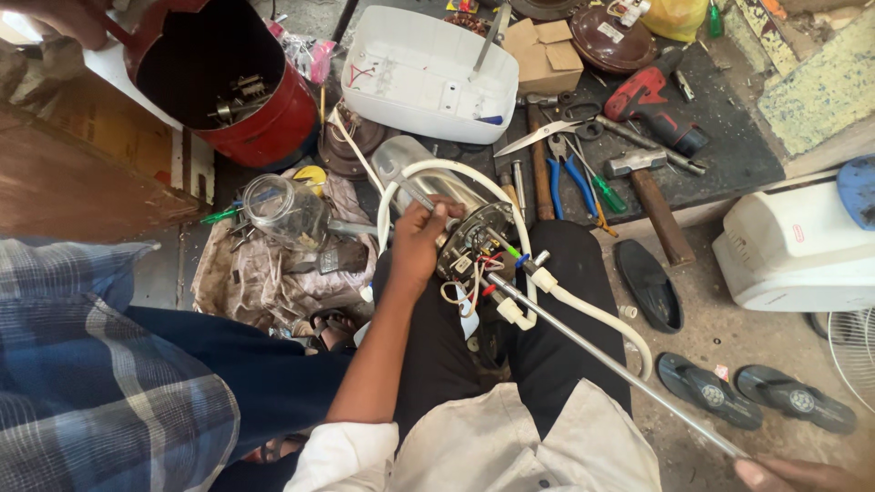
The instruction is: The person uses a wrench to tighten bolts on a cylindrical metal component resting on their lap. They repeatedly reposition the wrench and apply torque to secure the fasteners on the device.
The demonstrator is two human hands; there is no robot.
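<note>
Left hand (421, 239) closed around steel water-heater tank (428, 182) on lap, wired round flange plate (474, 241) just right of it, right hand (793, 474) at frame corner pinching long metal rod (611, 364) by far end, rod tip at flange.

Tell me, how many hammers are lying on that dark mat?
2. One hammer with a steel head and wooden handle lies at the mat's front edge; another hammer, wooden-handled, lies left of the blue pliers. Clutter may hide more.

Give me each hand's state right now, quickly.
Left hand: closed, gripping the round metal plate of the wired assembly on the lap.
Right hand: at the frame's bottom edge, holding the long metal rod; grip mostly cut off.
</note>
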